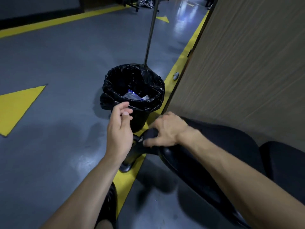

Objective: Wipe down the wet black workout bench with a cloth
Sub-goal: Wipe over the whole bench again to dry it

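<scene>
Black workout bench (pixel 206 162): glossy dark padding, lower right, alongside a tan panel (pixel 247 55). Right hand (pixel 166 129) curled over a small dark cloth (pixel 149 134), pressing it on the bench's near end. Left hand (pixel 119 128) w/ fingers loosely half-open, holding nothing, just left of the bench. Lined bin (pixel 133 90) stands just beyond the bench end, on grey floor (pixel 57 55) w/ yellow markings.
</scene>
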`<state>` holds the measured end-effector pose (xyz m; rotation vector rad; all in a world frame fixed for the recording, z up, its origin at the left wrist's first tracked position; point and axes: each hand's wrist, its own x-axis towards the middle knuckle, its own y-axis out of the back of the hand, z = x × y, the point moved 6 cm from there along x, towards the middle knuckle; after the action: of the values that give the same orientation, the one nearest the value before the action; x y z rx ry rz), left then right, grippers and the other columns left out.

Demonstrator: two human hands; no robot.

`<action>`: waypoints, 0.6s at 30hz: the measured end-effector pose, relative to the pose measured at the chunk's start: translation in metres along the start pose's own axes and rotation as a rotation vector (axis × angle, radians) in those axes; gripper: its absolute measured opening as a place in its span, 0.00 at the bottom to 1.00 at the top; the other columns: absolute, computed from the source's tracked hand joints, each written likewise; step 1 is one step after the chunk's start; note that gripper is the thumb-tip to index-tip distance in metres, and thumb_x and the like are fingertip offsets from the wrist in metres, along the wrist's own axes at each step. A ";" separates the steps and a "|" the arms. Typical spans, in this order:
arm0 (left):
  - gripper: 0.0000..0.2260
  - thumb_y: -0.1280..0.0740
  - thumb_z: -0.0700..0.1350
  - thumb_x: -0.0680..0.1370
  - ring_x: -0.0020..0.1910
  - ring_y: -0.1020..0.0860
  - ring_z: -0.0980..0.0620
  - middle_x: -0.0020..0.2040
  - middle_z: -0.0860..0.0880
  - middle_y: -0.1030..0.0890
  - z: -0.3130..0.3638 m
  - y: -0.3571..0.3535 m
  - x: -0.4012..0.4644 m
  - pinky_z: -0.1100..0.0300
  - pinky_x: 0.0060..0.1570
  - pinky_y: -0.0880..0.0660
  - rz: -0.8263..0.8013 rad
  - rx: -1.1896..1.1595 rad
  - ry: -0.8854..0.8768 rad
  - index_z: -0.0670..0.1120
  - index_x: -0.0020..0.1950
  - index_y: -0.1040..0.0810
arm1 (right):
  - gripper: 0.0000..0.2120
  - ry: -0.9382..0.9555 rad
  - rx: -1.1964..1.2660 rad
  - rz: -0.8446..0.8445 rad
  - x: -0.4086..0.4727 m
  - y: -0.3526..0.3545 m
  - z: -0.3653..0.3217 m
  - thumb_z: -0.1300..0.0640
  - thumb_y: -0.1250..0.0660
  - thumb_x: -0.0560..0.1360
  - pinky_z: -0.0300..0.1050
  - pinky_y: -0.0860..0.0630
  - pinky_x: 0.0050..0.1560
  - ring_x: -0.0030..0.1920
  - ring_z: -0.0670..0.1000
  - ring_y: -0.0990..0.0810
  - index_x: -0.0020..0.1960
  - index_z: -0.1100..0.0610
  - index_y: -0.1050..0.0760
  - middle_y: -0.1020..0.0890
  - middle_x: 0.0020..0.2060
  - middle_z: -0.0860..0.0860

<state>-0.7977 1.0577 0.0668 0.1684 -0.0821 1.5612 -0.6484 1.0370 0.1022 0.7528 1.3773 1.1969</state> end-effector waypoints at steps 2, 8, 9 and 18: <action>0.12 0.46 0.45 0.85 0.50 0.21 0.59 0.54 0.56 0.21 0.000 0.005 -0.009 0.57 0.52 0.25 0.029 -0.021 -0.002 0.55 0.64 0.27 | 0.30 0.170 -0.079 0.061 -0.030 -0.016 -0.039 0.26 0.46 0.67 0.54 0.31 0.63 0.48 0.56 0.21 0.44 0.49 0.19 0.18 0.39 0.51; 0.12 0.46 0.46 0.84 0.49 0.21 0.58 0.54 0.56 0.21 -0.004 0.027 -0.044 0.55 0.51 0.26 0.107 -0.085 0.045 0.57 0.63 0.27 | 0.17 0.496 -0.026 0.260 -0.136 -0.058 -0.046 0.39 0.33 0.73 0.48 0.44 0.78 0.57 0.51 0.22 0.42 0.54 0.20 0.18 0.41 0.47; 0.12 0.46 0.46 0.84 0.49 0.21 0.58 0.54 0.56 0.21 -0.004 0.028 -0.051 0.54 0.51 0.25 0.118 -0.100 0.053 0.58 0.62 0.27 | 0.18 0.516 -0.034 0.266 -0.140 -0.059 -0.042 0.39 0.33 0.74 0.49 0.44 0.78 0.59 0.50 0.23 0.44 0.54 0.20 0.18 0.42 0.47; 0.12 0.46 0.51 0.81 0.48 0.21 0.58 0.53 0.56 0.21 0.007 0.037 -0.101 0.57 0.51 0.28 0.173 -0.154 0.052 0.63 0.59 0.27 | 0.27 0.349 -0.231 0.291 -0.064 -0.030 -0.051 0.32 0.40 0.71 0.53 0.41 0.76 0.59 0.52 0.21 0.48 0.53 0.16 0.14 0.45 0.51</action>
<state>-0.8349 0.9572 0.0597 -0.0005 -0.1792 1.7236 -0.6795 0.9570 0.0885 0.6119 1.4062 1.7489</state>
